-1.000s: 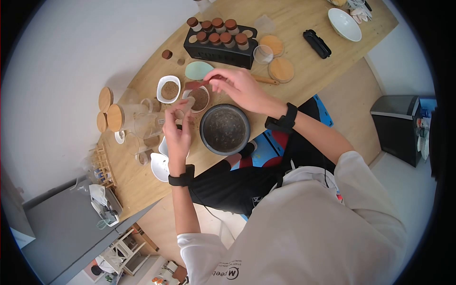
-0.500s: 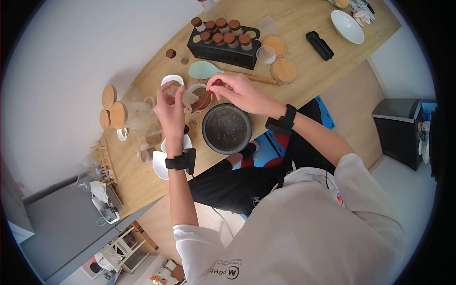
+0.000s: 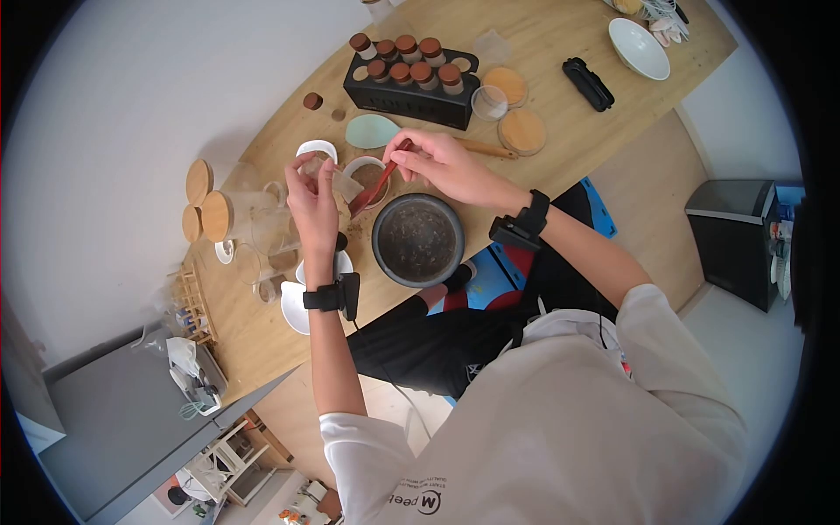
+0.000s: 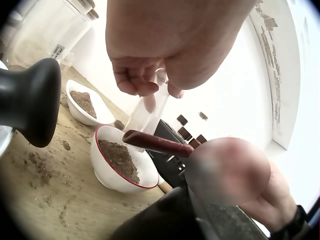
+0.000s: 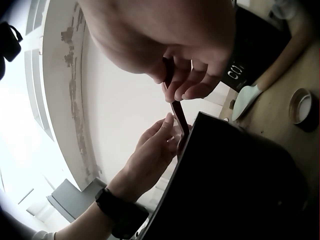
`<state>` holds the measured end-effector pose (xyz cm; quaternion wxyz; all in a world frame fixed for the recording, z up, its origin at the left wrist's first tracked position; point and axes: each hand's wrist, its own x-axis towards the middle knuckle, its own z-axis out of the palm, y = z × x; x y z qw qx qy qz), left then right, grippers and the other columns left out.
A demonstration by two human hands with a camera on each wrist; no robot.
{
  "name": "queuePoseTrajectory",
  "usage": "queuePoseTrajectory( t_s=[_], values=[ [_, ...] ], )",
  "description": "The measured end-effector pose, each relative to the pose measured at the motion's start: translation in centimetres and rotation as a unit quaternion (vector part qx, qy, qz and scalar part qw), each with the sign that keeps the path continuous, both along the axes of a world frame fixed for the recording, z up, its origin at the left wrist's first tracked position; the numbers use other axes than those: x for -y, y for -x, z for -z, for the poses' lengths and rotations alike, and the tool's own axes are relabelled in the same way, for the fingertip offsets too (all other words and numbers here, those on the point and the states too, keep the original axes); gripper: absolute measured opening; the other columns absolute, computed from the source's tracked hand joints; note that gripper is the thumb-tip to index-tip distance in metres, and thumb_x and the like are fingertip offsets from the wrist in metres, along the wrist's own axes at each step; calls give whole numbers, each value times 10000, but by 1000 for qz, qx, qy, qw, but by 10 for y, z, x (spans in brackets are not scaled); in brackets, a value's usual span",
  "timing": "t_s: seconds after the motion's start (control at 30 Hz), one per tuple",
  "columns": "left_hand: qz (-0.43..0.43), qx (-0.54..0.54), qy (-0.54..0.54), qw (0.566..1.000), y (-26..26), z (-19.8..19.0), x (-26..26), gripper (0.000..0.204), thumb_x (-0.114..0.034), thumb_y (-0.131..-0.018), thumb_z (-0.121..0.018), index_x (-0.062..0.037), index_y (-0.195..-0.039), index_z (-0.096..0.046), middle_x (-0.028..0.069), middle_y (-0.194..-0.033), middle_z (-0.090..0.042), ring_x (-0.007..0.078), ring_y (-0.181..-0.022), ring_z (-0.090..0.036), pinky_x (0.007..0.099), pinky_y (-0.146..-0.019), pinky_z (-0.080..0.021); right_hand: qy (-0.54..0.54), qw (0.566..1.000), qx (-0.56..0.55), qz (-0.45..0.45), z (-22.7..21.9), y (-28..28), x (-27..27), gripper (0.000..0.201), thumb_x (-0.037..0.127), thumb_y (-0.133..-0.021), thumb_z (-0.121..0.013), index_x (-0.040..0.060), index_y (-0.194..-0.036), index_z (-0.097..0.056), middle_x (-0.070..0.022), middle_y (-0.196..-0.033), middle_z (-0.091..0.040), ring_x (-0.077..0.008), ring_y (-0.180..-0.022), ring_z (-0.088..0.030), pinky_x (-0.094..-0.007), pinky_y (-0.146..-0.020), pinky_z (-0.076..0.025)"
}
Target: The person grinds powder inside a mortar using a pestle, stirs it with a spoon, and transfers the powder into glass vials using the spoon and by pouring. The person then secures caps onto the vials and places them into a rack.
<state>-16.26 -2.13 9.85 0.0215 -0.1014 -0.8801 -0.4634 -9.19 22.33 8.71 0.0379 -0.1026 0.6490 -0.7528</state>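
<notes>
The left hand (image 3: 313, 203) pinches a small clear jar (image 4: 149, 107) at its end, tilted over a red-rimmed white bowl (image 4: 102, 165) of brown powder. In the right hand (image 3: 451, 166) is a dark red scoop (image 3: 372, 191), gripped by its handle, its head at the jar's mouth. From the right wrist view the scoop (image 5: 178, 115) slants down towards the left hand (image 5: 147, 162). A second white bowl (image 4: 80, 114) with brown powder stands beside the first. Close to both hands is a dark round bowl (image 3: 418, 240) with dark contents.
A black rack (image 3: 407, 98) of brown-capped jars stands behind, with a mint spatula (image 3: 372, 131) before it. Glass jars with wooden lids (image 3: 199, 182) are at the left. Wooden discs (image 3: 522, 131), a black case (image 3: 587, 84) and a white dish (image 3: 639, 49) lie right. Powder is scattered on the table.
Over the last second the left hand moved slightly up and left with the jar, and the right hand brought the scoop's head down to the jar's mouth.
</notes>
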Motion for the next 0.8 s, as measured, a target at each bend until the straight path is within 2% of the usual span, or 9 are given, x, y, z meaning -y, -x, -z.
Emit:
queuePoseTrajectory(
  t_s=[0.13,0.2,0.33,0.4,0.43,0.5,0.63,0.7,0.8],
  values=[
    [1,2,20,1000,-1,3,3,399,-219,-1084,-692,13,-1371,-538,101,-972,-769,113,-890,-674,266,-790,-514,-3,999,-28,44,6,-1,2,194,201,-1142,-540,48,-1182,-654,18,-931,-614,-56,-834,-542,-231,-719,-449],
    [5,-37,-40,999,-1,5,0,406,-227,-1039,-746,4,-1325,-573,36,-706,-573,126,-662,-529,309,-651,-451,-7,1000,-5,0,4,-3,-3,202,203,-1145,-539,44,-1189,-657,17,-930,-616,-53,-837,-553,-231,-728,-463],
    [-7,-22,11,1000,-13,-9,-1,459,-212,-1029,-756,-1,-1375,-540,38,-724,-564,137,-678,-530,310,-684,-459,38,996,-13,77,-16,-16,-11,210,195,-1140,-548,14,-1164,-652,-9,-905,-634,-68,-805,-568,-244,-715,-468],
    [5,-47,24,999,-17,-8,-3,512,-185,-1025,-754,9,-1422,-496,69,-806,-641,159,-743,-581,315,-754,-488,87,981,-43,170,-22,-19,-13,213,198,-1151,-529,26,-1190,-647,-7,-909,-638,-66,-817,-581,-236,-715,-472],
    [5,-48,23,999,-18,-7,-4,512,-185,-1025,-754,9,-1422,-496,69,-806,-641,159,-743,-581,315,-754,-488,89,980,-48,173,-25,-20,-14,198,169,-1148,-532,14,-1208,-640,-19,-921,-639,-73,-829,-594,-243,-737,-495],
    [42,-90,-3,995,-22,-4,-8,569,-160,-1036,-746,4,-1484,-438,92,-1012,-735,141,-927,-664,273,-886,-504,83,981,-56,168,-31,-21,-10,190,151,-1144,-536,5,-1214,-636,-28,-941,-648,-79,-843,-608,-251,-751,-512],
    [40,-79,-58,994,-30,-4,-18,615,-122,-1026,-749,-2,-1512,-393,106,-1096,-729,176,-988,-685,299,-930,-517,73,985,-70,138,-35,-21,0,205,112,-1135,-539,-17,-1257,-641,-61,-1020,-677,-104,-911,-656,-279,-803,-565],
    [38,-80,-113,990,-29,-2,-19,640,-92,-1011,-761,4,-1515,-378,131,-1223,-705,194,-1076,-693,331,-963,-526,69,987,-74,123,-34,-22,5,223,109,-1132,-540,-25,-1274,-648,-76,-1030,-696,-115,-925,-674,-284,-806,-575],
    [13,-49,-99,994,-31,-3,-15,664,-72,-999,-769,10,-1524,-371,140,-1299,-671,203,-1112,-686,329,-952,-528,14,990,-86,110,-25,-23,10,251,96,-1122,-546,-36,-1303,-661,-103,-1035,-729,-136,-929,-702,-299,-814,-590]
  ],
)
